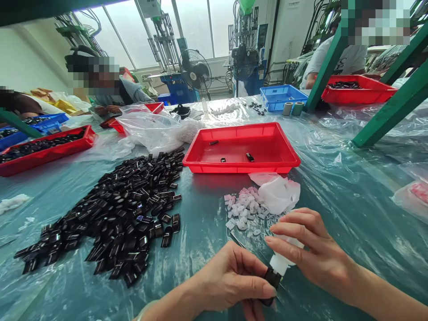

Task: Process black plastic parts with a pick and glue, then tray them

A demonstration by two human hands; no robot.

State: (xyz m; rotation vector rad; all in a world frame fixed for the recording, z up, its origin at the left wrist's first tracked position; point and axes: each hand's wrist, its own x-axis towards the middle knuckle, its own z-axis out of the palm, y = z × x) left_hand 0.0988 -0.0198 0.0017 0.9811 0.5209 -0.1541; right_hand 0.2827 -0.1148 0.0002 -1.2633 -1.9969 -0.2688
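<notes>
My left hand (239, 283) is closed, with a small black plastic part (272, 278) pinched between thumb and fingers. Close against its upper end is a white object (280, 264), partly hidden behind my right hand (317, 256); its kind is unclear. The right fingers curve over this white object and the thumb is out of sight. Just beyond my hands lies a small heap of white plastic pieces (242, 207), with a crumpled white sheet (281, 194) beside it. A large pile of black plastic parts (123, 205) spreads to the left.
Behind the white pieces stands a red tray (240, 167) containing a few black parts. Clear plastic bags (150, 129) lie to its left, a blue tray (279, 96) farther back. Green posts (391, 107) rise at right. Other people sit around the plastic-covered table (337, 214).
</notes>
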